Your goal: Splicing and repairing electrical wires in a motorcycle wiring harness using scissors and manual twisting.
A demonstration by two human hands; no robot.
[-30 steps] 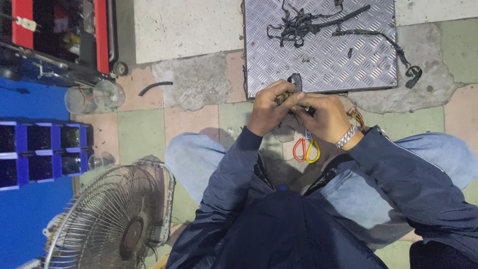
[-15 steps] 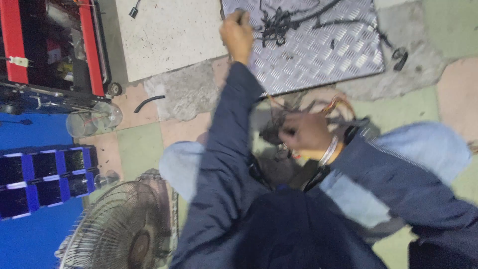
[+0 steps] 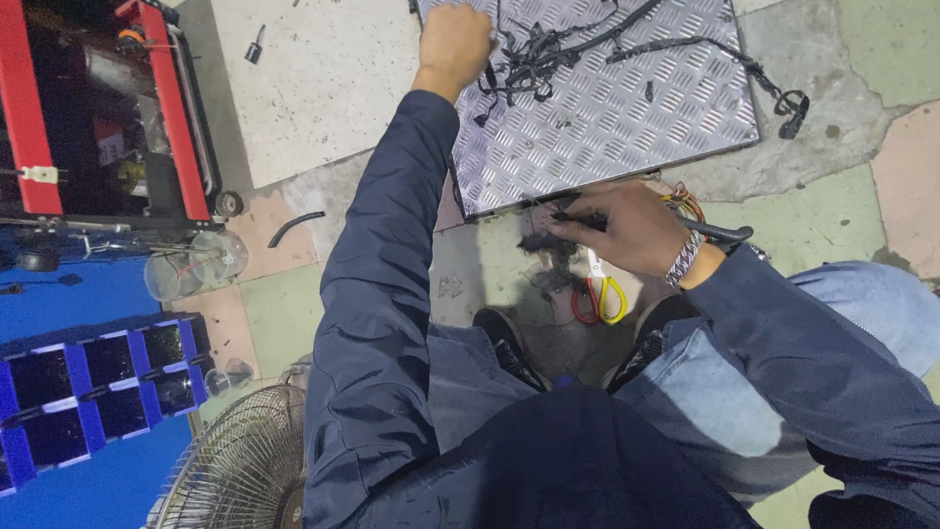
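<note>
Steel first: stretching the left hand (image 3: 452, 41) far out to the top edge of the ribbed steel plate (image 3: 627, 127), having split from the right hand (image 3: 627, 230) after working close together with it a second ago. Curling the fingers into a loose fist there, just beside the heap of black scraps (image 3: 548, 54); hard to tell whether anything is being held inside.

Keeping the black cable (image 3: 720, 233) low, near the knees, pinching it between thumb and fingertips of the right hand, just off the plate's near edge. Judging by that, pausing the two-handed work on the cable and tending to the heap instead, with the cable waiting in one hand only.

Leaving the scissors (image 3: 597, 294), red and yellow in the handles, lying on the floor (image 3: 842, 186) just below the right hand, untouched.

Farther out: crouching over stone tiles, with a wire fan (image 3: 235, 470) at the lower left, blue crates (image 3: 98, 382) beside it, and a red cart (image 3: 166, 108) standing well apart at the upper left.
</note>
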